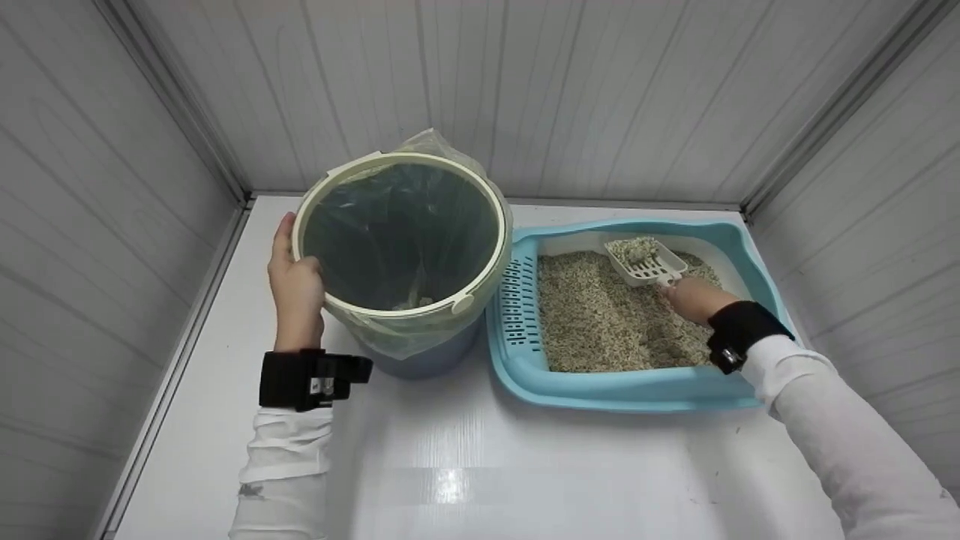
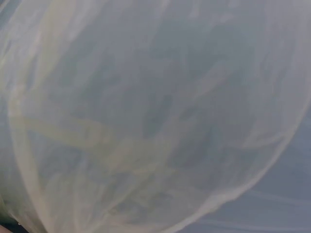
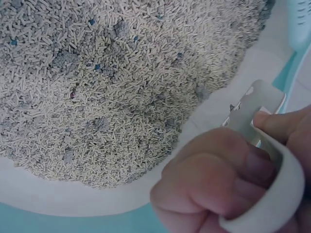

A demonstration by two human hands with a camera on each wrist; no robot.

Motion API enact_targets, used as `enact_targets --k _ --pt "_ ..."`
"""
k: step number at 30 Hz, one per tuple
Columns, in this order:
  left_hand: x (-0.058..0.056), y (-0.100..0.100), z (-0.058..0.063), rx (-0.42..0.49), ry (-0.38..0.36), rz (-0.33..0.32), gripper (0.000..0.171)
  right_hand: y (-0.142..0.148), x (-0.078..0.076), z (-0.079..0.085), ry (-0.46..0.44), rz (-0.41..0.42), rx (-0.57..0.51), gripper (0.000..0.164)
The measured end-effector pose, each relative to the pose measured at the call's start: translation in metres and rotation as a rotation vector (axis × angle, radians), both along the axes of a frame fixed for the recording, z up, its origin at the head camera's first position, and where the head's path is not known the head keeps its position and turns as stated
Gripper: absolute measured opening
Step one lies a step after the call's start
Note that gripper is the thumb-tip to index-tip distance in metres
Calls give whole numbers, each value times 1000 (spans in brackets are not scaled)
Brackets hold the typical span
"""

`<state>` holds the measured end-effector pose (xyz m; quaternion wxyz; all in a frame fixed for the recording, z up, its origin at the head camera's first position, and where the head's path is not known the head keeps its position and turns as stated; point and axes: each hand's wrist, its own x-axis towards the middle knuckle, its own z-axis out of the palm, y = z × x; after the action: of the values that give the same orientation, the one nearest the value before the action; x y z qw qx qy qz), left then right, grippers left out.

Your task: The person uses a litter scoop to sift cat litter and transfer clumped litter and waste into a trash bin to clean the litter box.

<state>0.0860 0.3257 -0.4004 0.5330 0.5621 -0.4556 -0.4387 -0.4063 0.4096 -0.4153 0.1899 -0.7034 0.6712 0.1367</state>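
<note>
At the left, my left hand (image 1: 296, 296) grips the side of a round trash bin (image 1: 439, 358), its thumb at the cream rim ring (image 1: 491, 274). A thin translucent yellowish bag (image 2: 155, 97) lines the bin and hangs over its outside, filling most of the left wrist view. A few small pale bits lie at the bin's bottom. My right hand (image 1: 697, 298) holds a white slotted litter scoop (image 1: 661, 268) by its handle (image 3: 291, 191). Pale cat litter (image 1: 636, 249) sits in the scoop, above the far part of a blue litter box (image 1: 630, 396).
Beige pellet litter (image 3: 107, 92) with a few blue specks covers much of the box floor. A slotted blue step (image 1: 517, 300) forms the box's left end, close beside the bin. Both stand on a white table (image 1: 480, 465), with grey panel walls (image 1: 600, 97) behind and at the sides.
</note>
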Motion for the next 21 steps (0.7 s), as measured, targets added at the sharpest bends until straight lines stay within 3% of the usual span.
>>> enact_targets --k 2,5,15,21 --pt "0 0 0 0 5 2 75 4 -2 1 -62 -78 -12 47" --pt "0 0 0 2 10 1 75 13 -4 1 -107 -122 -41 45" --pt "-1 -1 1 10 5 4 75 43 0 -5 -237 -208 -247 58" --pt "-1 0 3 16 -15 10 76 48 3 -10 -301 -256 -341 50"
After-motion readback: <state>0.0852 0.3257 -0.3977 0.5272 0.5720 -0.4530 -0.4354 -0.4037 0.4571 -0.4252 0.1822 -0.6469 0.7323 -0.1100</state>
